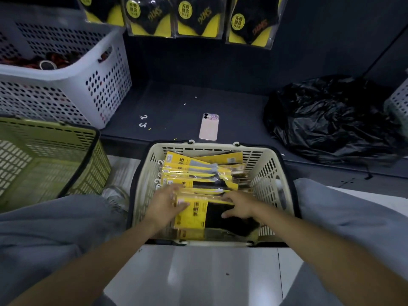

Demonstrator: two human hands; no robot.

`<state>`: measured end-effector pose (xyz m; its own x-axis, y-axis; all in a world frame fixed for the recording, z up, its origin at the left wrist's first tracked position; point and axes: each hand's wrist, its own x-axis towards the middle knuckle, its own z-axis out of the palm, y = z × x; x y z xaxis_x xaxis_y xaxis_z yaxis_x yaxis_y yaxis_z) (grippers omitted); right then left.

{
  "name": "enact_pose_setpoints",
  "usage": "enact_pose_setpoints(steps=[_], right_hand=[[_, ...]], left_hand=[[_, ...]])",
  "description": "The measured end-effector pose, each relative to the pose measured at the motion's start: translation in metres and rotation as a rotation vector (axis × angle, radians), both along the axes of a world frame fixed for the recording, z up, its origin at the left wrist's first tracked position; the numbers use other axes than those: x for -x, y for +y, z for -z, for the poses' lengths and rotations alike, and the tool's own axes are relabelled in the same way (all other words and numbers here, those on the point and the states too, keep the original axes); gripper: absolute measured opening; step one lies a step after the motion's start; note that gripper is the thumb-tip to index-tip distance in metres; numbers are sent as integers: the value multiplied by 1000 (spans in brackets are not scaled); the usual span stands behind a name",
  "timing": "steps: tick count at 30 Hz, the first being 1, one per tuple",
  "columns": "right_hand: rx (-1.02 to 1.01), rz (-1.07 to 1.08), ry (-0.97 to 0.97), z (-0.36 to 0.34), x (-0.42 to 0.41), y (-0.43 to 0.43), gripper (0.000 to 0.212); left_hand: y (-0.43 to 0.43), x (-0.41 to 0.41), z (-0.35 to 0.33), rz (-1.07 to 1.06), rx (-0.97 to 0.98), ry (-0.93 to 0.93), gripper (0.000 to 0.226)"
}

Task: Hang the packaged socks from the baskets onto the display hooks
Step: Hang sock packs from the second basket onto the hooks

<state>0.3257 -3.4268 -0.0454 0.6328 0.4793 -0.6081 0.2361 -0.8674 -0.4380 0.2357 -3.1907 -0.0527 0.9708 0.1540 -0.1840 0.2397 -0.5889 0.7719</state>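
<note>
A person crouches on a pale glossy floor (198,272), grey trouser legs (44,228) spread to either side of a cream basket (220,145). The basket's far rim sits just beside the edge of a dark ledge (176,111). An olive green basket (66,155) stands close on the left. On the ledge are a white perforated bin (106,85), a pink phone (208,127) and a crumpled, shiny black plastic bag (331,120), with bare ledge between them.

The cream basket is slotted hard plastic. Inside it the packaged socks (187,171) lie overlapped in a row: flat, clear sleeves with yellow cards. More hanging packs (194,16) show above the ledge.

The left hand (165,202) lies with fingers nearly straight, resting on the packs' tops. The right hand (240,206) is spread over the nearest pack (194,219), thumb on its black face; whether it grips is unclear.
</note>
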Motion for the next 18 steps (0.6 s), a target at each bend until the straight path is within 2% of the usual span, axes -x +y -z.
enact_pose_setpoints(steps=[1, 3, 5, 7, 9, 11, 13, 15, 18], right_hand=[[-55, 54, 14, -9, -7, -1, 62], [-258, 166, 23, -28, -19, 0, 42], [-513, 309, 26, -47, -27, 5, 24], [-705, 439, 48, -64, -31, 14, 22], [-832, 500, 71, -74, -33, 23, 25], [-908, 507, 68, -78, -35, 28, 29], [-912, 490, 11, -78, -37, 31, 40], [-823, 464, -91, -71, -40, 31, 53], [-719, 510, -135, -54, -40, 28, 60]], left_hand=[[-2, -7, -11, -106, 42, -84, 70], [-3, -23, -31, -315, 161, -197, 100], [-3, -39, -47, -480, 307, -156, 118], [-5, -53, -58, -499, 490, -43, 125], [-9, -63, -66, -339, 660, 22, 121], [-12, -71, -72, -168, 673, -26, 101], [-14, -76, -75, -86, 584, -137, 80], [-18, -75, -73, -40, 441, -197, 72], [-29, -67, -57, 73, 286, -201, 59]])
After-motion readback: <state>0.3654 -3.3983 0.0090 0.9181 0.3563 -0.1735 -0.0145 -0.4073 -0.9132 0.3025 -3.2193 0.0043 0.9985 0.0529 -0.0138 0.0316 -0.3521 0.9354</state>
